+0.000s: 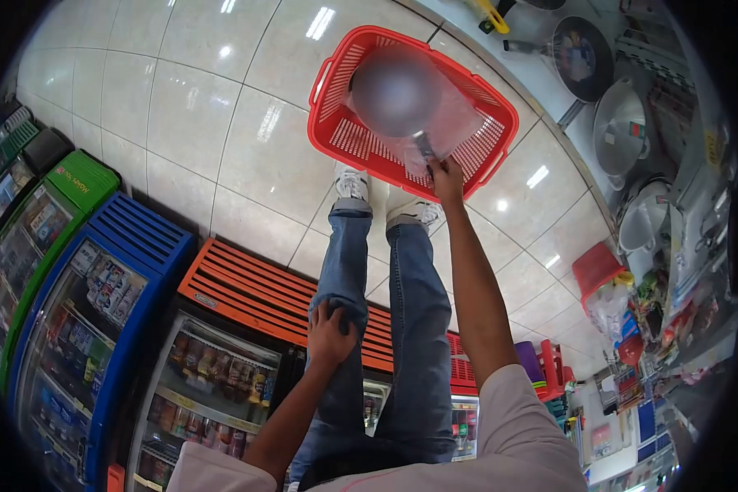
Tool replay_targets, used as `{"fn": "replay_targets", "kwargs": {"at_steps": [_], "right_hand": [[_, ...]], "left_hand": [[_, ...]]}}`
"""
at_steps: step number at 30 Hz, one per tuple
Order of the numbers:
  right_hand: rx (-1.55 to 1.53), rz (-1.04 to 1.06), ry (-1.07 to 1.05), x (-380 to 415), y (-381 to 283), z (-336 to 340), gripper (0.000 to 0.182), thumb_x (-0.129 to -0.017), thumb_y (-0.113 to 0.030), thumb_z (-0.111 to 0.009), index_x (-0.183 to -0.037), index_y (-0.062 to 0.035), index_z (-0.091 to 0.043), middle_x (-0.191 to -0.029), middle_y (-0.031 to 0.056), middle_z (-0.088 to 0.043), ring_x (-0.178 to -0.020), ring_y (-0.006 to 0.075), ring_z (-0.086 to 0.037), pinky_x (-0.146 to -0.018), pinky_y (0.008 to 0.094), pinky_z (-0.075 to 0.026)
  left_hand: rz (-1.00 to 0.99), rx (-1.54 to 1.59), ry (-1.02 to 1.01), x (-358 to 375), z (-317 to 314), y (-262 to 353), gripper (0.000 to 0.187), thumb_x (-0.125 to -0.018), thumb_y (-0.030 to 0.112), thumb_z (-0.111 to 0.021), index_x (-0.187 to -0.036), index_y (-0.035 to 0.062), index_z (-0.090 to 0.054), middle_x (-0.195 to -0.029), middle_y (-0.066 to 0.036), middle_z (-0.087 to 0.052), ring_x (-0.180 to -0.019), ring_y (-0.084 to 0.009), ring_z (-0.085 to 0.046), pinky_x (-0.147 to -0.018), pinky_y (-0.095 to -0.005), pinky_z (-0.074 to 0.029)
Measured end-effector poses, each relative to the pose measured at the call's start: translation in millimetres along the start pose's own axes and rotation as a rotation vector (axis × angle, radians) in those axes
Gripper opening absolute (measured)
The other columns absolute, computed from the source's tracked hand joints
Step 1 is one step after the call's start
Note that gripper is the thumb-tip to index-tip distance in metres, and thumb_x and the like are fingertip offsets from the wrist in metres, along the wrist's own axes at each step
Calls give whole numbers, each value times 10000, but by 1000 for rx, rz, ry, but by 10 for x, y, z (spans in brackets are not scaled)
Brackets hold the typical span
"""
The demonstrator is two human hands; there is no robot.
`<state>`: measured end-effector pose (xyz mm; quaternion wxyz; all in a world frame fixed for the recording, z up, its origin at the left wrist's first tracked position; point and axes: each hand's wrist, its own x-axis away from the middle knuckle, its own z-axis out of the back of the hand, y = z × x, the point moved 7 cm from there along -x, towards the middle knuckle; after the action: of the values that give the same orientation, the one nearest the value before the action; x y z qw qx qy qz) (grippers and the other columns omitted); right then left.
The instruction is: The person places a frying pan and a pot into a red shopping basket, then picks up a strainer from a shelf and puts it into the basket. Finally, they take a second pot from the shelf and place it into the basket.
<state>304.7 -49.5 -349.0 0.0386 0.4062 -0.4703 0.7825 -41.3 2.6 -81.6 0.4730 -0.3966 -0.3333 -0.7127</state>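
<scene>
A red plastic basket (336, 135) stands on the tiled floor just ahead of my white shoes (352, 184). Inside it lies something in clear plastic with a dark handle (424, 146), partly blurred. My right hand (447, 176) reaches down over the basket's near rim and grips that handle. My left hand (330, 332) rests flat on my left thigh, on blue jeans (414, 312), fingers spread and holding nothing.
Drink coolers line one side: an orange-topped one (246, 291), a blue one (107, 287), a green one (53, 209). Pans and woks (619, 127) hang on the opposite shelving, with a small red bin (594, 266) and stacked plastic stools (549, 365) nearby.
</scene>
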Motion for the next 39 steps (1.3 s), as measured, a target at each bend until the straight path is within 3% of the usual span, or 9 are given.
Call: {"fn": "replay_targets", "kwargs": {"at_steps": [3,11,13,17,20,22,25,31,39], "right_hand": [[-120,-240,-38,-54,109,-74,158,-913,-172,-615,-895,-16,-603,-615,20,-540,-448,98,-467,-406,279,-346],[-263,-201,-38,-152,246,-258,139,-925,-201,-622,-894,-66,-603,-619,-9,-526,-393,72,-425,-328,240,-292],[-199,-241,-87,-164,291,-261,194,-914,-164,-614,-1056,-33,-633,-695,-1,-560,-468,72,-461,-390,263,-348],[-178,-176,-119,-281,439,-243,250,-924,-188,-610,-1116,-29,-630,-753,16,-585,-551,88,-528,-414,267,-386],[51,-114,-28,-354,435,-143,298,-903,-226,-635,-1105,-7,-627,-812,97,-626,-664,207,-613,-519,344,-472],[527,201,68,-414,362,-75,294,-873,-259,-668,-995,9,-660,-841,151,-643,-684,317,-624,-640,393,-501],[570,173,63,-393,256,-57,309,-840,-246,-682,-975,31,-660,-902,233,-652,-791,413,-637,-746,454,-494],[587,2,-6,-378,157,0,276,-816,-221,-697,-968,5,-654,-962,226,-661,-928,387,-638,-802,457,-486],[688,106,-43,-396,164,13,297,-850,-265,-674,-1012,-17,-664,-946,221,-666,-896,402,-636,-791,458,-491]], "left_hand": [[-7,-13,34,22,2,64,442,-801,305,-620,-1173,68,-634,-1411,-229,-410,-1315,-432,-371,-1078,-532,-328],[8,-41,43,19,7,124,418,-783,282,-630,-1140,65,-640,-1384,-230,-434,-1294,-448,-388,-1068,-533,-341],[1,-43,42,-6,-32,136,415,-779,277,-633,-1138,69,-641,-1376,-230,-440,-1289,-449,-392,-1068,-532,-342],[3,-34,43,17,-31,140,407,-783,275,-634,-1138,76,-642,-1367,-226,-444,-1286,-446,-394,-1066,-530,-345],[17,-28,32,6,-30,127,406,-784,276,-632,-1138,78,-643,-1367,-221,-443,-1290,-442,-389,-1063,-527,-349],[22,-25,21,12,-34,125,406,-784,276,-631,-1137,78,-644,-1367,-217,-444,-1291,-440,-387,-1062,-525,-350],[25,-25,28,7,-25,128,408,-784,280,-628,-1139,79,-645,-1366,-210,-445,-1292,-435,-386,-1059,-524,-355],[23,-52,35,14,-17,108,407,-780,272,-631,-1136,77,-650,-1369,-214,-443,-1281,-427,-400,-1044,-523,-372],[12,-40,52,25,-11,107,400,-772,267,-640,-1125,78,-648,-1366,-212,-446,-1271,-432,-409,-1033,-520,-385]]}}
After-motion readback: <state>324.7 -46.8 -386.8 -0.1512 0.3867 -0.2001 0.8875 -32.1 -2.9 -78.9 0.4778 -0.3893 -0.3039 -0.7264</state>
